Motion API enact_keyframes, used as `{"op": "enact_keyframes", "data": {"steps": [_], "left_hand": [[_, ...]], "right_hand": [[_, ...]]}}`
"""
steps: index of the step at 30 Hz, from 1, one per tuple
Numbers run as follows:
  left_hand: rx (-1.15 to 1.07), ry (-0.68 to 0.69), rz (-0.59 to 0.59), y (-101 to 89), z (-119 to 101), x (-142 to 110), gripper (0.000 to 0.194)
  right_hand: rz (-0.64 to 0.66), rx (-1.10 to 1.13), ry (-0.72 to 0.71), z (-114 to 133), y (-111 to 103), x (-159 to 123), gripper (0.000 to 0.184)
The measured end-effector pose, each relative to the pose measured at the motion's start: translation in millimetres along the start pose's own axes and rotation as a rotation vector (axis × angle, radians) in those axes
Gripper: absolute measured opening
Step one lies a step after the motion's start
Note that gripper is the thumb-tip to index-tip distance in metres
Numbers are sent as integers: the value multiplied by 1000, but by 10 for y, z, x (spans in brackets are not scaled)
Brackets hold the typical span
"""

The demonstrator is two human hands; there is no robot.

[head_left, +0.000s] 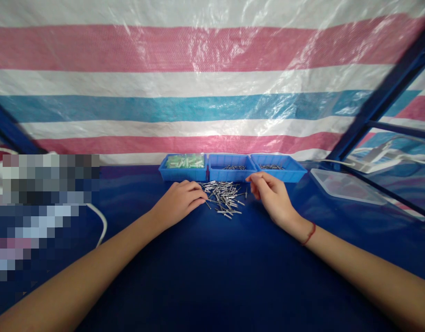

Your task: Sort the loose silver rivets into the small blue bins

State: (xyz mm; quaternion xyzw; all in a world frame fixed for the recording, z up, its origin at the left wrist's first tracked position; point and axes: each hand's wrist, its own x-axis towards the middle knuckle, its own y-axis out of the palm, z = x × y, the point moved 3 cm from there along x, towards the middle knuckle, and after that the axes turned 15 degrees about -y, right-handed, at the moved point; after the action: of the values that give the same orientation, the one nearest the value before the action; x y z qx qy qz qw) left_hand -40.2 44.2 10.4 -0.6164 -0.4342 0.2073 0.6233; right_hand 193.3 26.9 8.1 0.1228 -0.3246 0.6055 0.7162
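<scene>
A loose heap of silver pop rivets point(224, 196) with thin pins lies on the dark blue tabletop. At the heap's left edge is my left hand point(183, 201), palm down, its fingers bent and drawn together; the tips touch the outer rivets, and what is between them is hidden. My right hand point(270, 196) is just right of the heap, in front of the bins, with thumb and fingers closed in a pinch. Anything it holds is too small to make out. Behind the heap, the middle blue bin point(229, 175) and the right blue bin point(285, 174) contain more rivets.
The left blue bin point(183, 175) holds a clear bag of green and white pieces point(185, 161). A translucent lid point(347, 186) lies at right, near a power strip point(374, 157) and dark frame bars. A white cable point(103, 221) curves at left. Striped sheeting point(198, 106) hangs behind.
</scene>
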Motion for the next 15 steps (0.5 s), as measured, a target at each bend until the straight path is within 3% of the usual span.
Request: {"op": "enact_keyframes", "data": {"steps": [6, 11, 15], "left_hand": [[-53, 3, -26, -13, -87, -3, 16], [-400, -151, -145, -32, -283, -47, 13], [-544, -195, -108, 8, -412, -87, 11]], "right_hand": [[84, -72, -86, 78, 43, -39, 29], [262, 13, -167, 169, 199, -137, 20], [344, 12, -223, 276, 266, -201, 17]]}}
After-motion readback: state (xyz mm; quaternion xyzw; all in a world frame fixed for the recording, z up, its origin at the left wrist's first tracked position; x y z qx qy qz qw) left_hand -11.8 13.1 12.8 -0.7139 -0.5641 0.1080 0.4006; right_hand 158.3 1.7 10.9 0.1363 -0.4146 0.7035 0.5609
